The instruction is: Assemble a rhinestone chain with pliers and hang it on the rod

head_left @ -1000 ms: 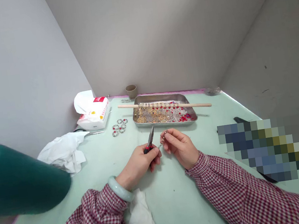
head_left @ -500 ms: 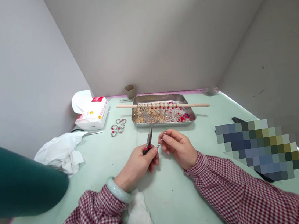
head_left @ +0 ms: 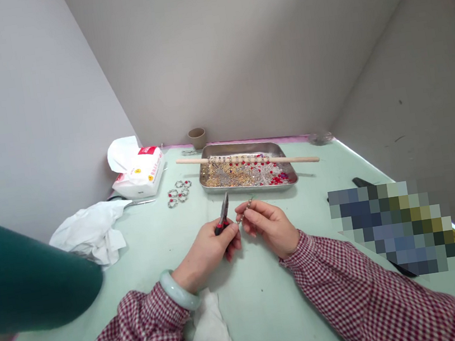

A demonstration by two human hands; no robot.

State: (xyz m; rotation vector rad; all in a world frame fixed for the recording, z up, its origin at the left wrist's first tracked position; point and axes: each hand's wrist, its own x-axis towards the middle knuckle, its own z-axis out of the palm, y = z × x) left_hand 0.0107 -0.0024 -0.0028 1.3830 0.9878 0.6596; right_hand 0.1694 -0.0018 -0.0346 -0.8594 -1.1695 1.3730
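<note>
My left hand (head_left: pixel 210 247) is closed around a pair of pliers (head_left: pixel 224 210), whose metal jaws point up and away from me; the dark, red-edged handles are mostly covered by the palm. A short beaded strand (head_left: pixel 245 211) is pinched between the thumb and fingers of my right hand (head_left: pixel 272 226). Its lower end reaches to the left thumb and fingertips; whether they grip it too I cannot tell. Beyond the hands is a metal tray (head_left: pixel 251 191) of gold, clear and red beads. Several small beaded rings (head_left: pixel 180 193) with red beads lie left of it.
A wooden rod (head_left: pixel 297 159) wound with beads lies across the tray. A tissue pack (head_left: pixel 141 174), a small cup (head_left: pixel 197 137) and scissors (head_left: pixel 142 202) are at the back left. Crumpled tissue (head_left: pixel 92 229) and a green cylindrical object (head_left: pixel 35 276) stand left. A pixelated object (head_left: pixel 392 229) lies right.
My right hand has shifted slightly left, nearer my left hand, and the strand between them shows a shorter gap. The pliers have tipped a little to the left.
</note>
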